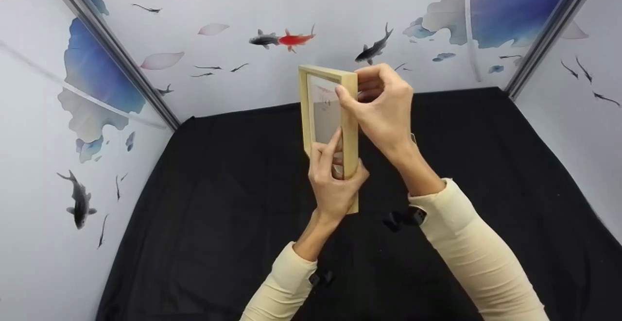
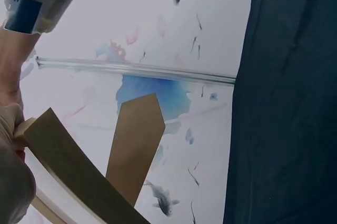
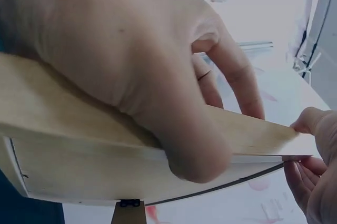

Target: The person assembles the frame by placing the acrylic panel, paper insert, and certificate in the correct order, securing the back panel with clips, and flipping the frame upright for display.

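A light wooden picture frame [image 1: 350, 126] with a clear pane [image 1: 326, 117] is held upright, edge-on, in the head view. My left hand [image 1: 335, 180] grips its lower part, fingers over the front and thumb at the near edge. Higher up, my right hand [image 1: 384, 107] pinches the top corner, thumb on the front side and the other fingers behind. Sticking out from the frame is a brown stand leg [image 2: 137, 145] in the left wrist view; a small dark hinge [image 3: 130, 203] joins it in the right wrist view.
Black cloth [image 1: 233, 204] covers the table below the hands. White panels [image 1: 218, 92] painted with fish and petals enclose the back and sides, joined by metal posts [image 1: 121, 63]. Small black devices [image 1: 415, 215] sit on both cream sleeves [image 1: 481, 248].
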Tool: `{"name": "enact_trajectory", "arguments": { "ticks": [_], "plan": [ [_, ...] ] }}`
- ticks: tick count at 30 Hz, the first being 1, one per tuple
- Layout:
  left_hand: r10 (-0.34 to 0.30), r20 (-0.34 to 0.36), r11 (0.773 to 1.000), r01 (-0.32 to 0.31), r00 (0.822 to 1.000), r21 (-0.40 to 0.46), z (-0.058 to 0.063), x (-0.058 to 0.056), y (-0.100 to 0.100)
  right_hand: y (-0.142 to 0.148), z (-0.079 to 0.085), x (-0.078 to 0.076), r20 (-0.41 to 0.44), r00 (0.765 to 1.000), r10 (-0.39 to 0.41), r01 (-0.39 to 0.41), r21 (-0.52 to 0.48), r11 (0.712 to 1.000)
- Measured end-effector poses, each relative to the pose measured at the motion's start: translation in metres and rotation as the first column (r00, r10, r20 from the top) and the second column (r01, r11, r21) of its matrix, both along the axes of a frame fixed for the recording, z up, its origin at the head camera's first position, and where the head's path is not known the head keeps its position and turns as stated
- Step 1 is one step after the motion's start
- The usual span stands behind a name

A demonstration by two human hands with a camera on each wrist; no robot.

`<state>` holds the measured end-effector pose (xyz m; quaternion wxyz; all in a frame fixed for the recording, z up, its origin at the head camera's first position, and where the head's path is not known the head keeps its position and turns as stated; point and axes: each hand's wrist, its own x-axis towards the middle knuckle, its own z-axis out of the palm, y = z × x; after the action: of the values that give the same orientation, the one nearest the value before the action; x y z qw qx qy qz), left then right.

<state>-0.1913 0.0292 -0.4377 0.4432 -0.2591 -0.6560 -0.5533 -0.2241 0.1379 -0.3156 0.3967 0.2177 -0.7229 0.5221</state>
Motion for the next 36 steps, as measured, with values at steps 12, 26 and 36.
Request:
{"name": "enact_trajectory", "arguments": {
  "ticks": [12,26,36],
  "plan": [
    [-0.105,0.033,0.993,0.106,0.994,-0.045,-0.004,0.003,-0.002,0.004,-0.001,0.004,-0.011,1.0,-0.03,0.027,-0.187,0.982],
    [-0.382,0.181,0.924,0.381,0.906,0.04,-0.023,0.006,-0.021,0.01,0.019,0.014,-0.128,0.992,-0.003,-0.043,-0.354,0.934],
    [-0.325,0.653,0.918,0.395,0.684,0.044,-0.086,-0.056,-0.131,0.057,0.023,0.016,-0.273,0.944,0.187,-0.277,-0.341,0.898]
  ]
}}
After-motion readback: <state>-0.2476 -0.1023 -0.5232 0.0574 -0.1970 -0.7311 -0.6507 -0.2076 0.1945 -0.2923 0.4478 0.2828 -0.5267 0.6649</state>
